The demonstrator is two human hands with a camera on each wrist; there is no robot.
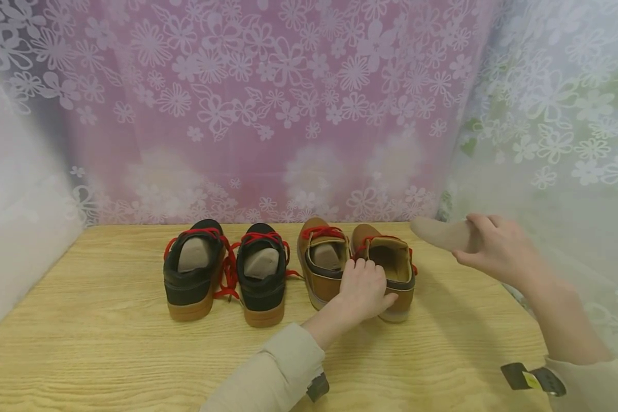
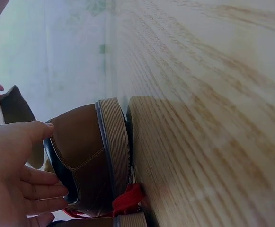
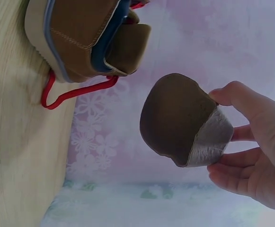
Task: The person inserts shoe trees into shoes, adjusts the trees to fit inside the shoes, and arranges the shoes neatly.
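Observation:
My right hand (image 1: 499,246) pinches a hollow, grey-brown moulded paper shoe insert (image 3: 175,123) between thumb and fingers, up in the air to the right of the shoes. In the head view that insert is tilted, its rounded end toward the left. At the collar of the rightmost brown shoe (image 1: 399,297) is my left hand (image 1: 363,289). Its fingers (image 2: 45,191) look loosely extended in the left wrist view, the thumb near the heel; firm contact cannot be made out. This shoe's opening shows its bare lining, and red laces cross its front.
Left of it stands the other brown shoe (image 1: 324,283) with an insert (image 1: 325,256) inside. Two black shoes with red laces, one (image 1: 190,289) left of the other (image 1: 262,300), also hold inserts. All stand on a wood-grain table (image 1: 108,355) before a floral curtain (image 1: 268,114).

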